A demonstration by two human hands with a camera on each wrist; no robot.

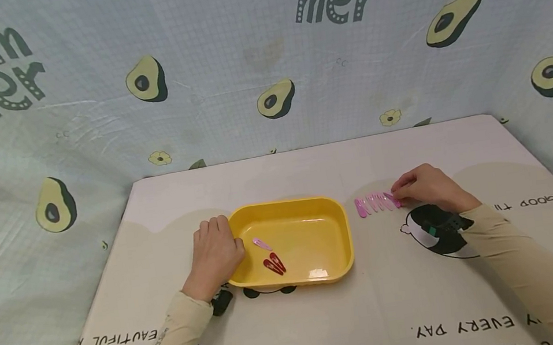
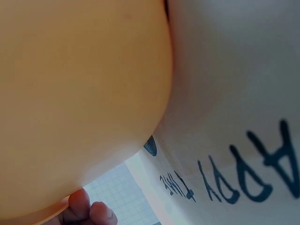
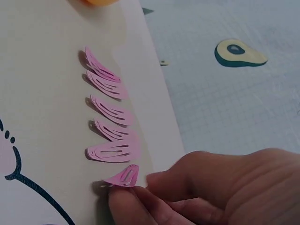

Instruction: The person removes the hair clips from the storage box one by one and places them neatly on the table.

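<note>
Six pink hair clips [image 3: 121, 115] lie in a side-by-side row on the table surface [image 1: 303, 332], between the right end of the yellow tray [image 1: 312, 240] and the right hand [image 1: 431, 190]. Their long axes run roughly from the surface's near edge toward its far edge, so the row itself runs side to side. The right hand is much the nearer one: it pinches the end clip [image 3: 125, 176], the one farthest from the tray, which sits tilted at its fingertips, and the other five stand leftward in line with the tray. The left hand [image 1: 216, 256] grips the tray's left rim. Each clip is a slim glossy teardrop with cut-out slots. Inside the tray, toward its left end, lie one pale pink clip [image 1: 261, 244] and two dark red clips [image 1: 270, 267], side by side and slanted.
</note>
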